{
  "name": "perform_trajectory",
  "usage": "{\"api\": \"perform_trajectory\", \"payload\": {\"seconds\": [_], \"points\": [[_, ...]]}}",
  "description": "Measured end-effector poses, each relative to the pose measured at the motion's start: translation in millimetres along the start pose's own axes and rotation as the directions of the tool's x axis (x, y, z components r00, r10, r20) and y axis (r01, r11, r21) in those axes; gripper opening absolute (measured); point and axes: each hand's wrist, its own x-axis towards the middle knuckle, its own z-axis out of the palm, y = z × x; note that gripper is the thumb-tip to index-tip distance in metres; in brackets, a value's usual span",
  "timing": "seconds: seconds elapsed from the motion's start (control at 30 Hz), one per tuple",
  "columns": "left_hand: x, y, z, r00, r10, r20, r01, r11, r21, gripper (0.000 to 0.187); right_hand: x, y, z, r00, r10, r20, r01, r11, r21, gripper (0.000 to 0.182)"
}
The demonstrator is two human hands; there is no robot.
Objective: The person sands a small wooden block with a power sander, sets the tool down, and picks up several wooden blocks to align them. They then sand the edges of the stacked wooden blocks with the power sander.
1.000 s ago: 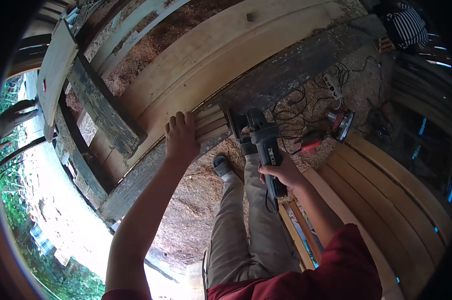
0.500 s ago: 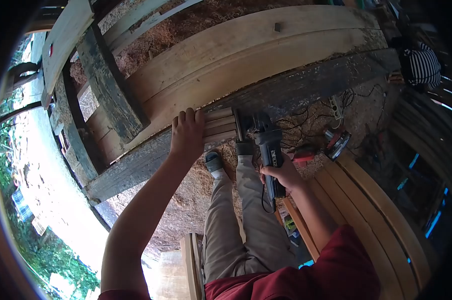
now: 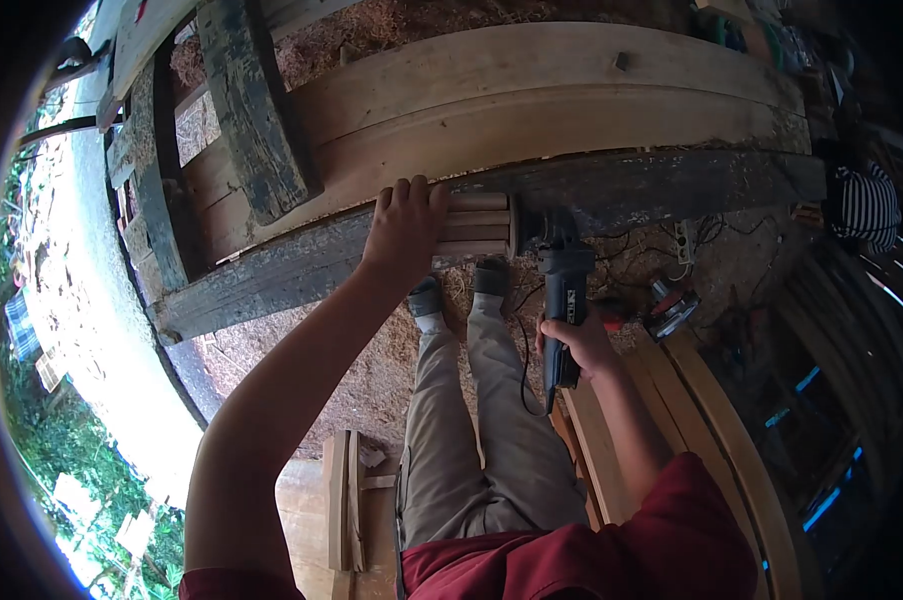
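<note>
My left hand [image 3: 408, 225] is wrapped over a small stack of wooden strips [image 3: 475, 232], pressing it on the near edge of the workbench. The strips lie side by side with their ends to the right. In my right hand [image 3: 584, 342] is a dark angle grinder [image 3: 568, 275], gripped around its body with the head pointing away from me. Its disc [image 3: 515, 226], seen almost edge-on, is right at the strips' ends. A black cord [image 3: 525, 375] loops from the back of the tool.
Long pale planks [image 3: 572, 110] lie behind the weathered bench beam [image 3: 672, 185]. At the right are a power strip [image 3: 684, 245] with tangled cables and another power tool [image 3: 672, 305] on the ground. Long boards [image 3: 707, 400] lie beside my right arm; wood pieces [image 3: 344, 500] lie at lower left.
The whole view has shifted, so the bench, strips and both hands appear further right and slightly higher. The disc remains at the strips' ends; both holds are unchanged.
</note>
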Motion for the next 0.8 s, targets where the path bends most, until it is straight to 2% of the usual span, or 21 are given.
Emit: {"api": "perform_trajectory", "payload": {"seconds": [0.2, 0.3, 0.4, 0.73, 0.8], "points": [[-1, 0, 0, 0.999, 0.014, -0.051, -0.012, 0.999, 0.035, 0.053, -1, -2, -1, 1.0, 0.022, -0.018, -0.022, 1.0, -0.006, 0.028], [-1, 1, 2, 0.999, 0.009, -0.046, -0.007, 0.999, 0.052, 0.053, -3, -3, -1, 1.0, 0.016, -0.024, -0.016, 1.0, -0.017, 0.028], [-1, 1, 2, 1.0, 0.001, -0.031, -0.001, 1.0, -0.017, 0.058, -4, -2, 0, 1.0, 0.005, -0.027, -0.005, 1.0, -0.013, 0.03], [0, 1, -2, 1.0, 0.005, -0.007, -0.005, 1.0, 0.022, 0.06, 1, 5, -6, 0.999, 0.038, -0.029, -0.038, 0.999, -0.023, 0.041], [-1, 2, -3, 1.0, 0.003, -0.002, -0.003, 1.0, 0.015, 0.059, 0, 6, -6, 0.999, 0.022, -0.034, -0.023, 0.999, -0.032, 0.037]]}}
